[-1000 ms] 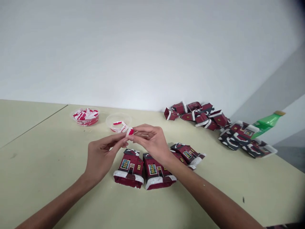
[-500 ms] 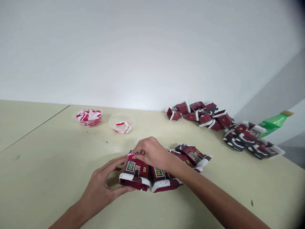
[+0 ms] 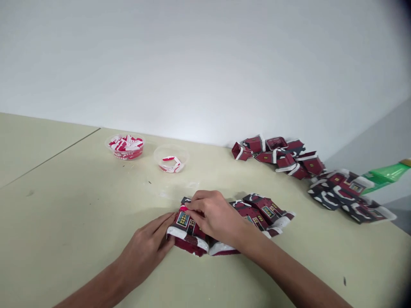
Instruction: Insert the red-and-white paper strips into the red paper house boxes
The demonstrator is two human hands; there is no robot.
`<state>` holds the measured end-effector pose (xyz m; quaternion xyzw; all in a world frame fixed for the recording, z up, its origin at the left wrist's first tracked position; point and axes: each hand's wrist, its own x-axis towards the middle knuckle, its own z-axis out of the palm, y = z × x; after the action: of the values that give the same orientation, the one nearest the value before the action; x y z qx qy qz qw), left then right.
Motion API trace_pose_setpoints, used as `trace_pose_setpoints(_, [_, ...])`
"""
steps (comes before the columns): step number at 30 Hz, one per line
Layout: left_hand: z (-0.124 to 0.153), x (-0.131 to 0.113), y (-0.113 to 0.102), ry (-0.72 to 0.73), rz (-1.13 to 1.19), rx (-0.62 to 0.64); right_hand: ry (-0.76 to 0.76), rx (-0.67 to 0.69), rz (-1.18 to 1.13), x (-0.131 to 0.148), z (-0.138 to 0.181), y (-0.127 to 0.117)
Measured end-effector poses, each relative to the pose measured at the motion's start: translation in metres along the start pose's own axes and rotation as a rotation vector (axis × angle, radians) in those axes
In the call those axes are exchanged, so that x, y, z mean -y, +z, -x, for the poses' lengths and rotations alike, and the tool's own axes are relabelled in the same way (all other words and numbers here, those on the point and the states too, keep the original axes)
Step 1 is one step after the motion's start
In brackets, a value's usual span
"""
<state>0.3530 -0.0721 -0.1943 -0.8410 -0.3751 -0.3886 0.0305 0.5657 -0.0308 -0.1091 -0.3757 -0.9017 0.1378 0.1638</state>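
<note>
A small dark-red painted toy house (image 3: 194, 229), with white edging and yellow windows, lies on its back at the near middle of the table. My left hand (image 3: 146, 250) steadies it from the left, fingers pressed along its side and thumb near the lower corner. Over its upper part, my right hand (image 3: 216, 218) pinches a small red piece (image 3: 183, 208) against the roof area. My right fingers hide most of that piece. Similar toy houses (image 3: 269, 211) lie side by side to the right, one partly covered by my right hand and wrist.
At the back left, one clear tub (image 3: 111, 147) is full of red-and-white strips; another tub (image 3: 157, 160) holds a few. More houses (image 3: 284, 160) are heaped at the back right, with others (image 3: 349, 192) beside a green bottle (image 3: 385, 174). A wall (image 3: 192, 64) stands behind the table.
The view has shifted, so most things sit slightly further right. My left thumb has drawn in from below the house to its side. My right hand still pinches the red piece at the roof.
</note>
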Motion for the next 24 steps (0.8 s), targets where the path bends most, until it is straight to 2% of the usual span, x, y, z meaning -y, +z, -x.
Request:
trace_pose_setpoints(7, [0.003, -0.001, 0.000, 0.006, -0.041, 0.017, -0.018, 0.042, -0.011, -0.001, 0.003, -0.004])
trace_pose_setpoints(17, [0.008, 0.000, 0.004, 0.009, -0.090, 0.034, -0.013, 0.238, 0.176, 0.017, 0.006, -0.009])
trace_pose_setpoints(24, [0.002, -0.003, 0.004, -0.056, 0.038, 0.052, -0.021, 0.230, 0.104, 0.018, 0.010, -0.012])
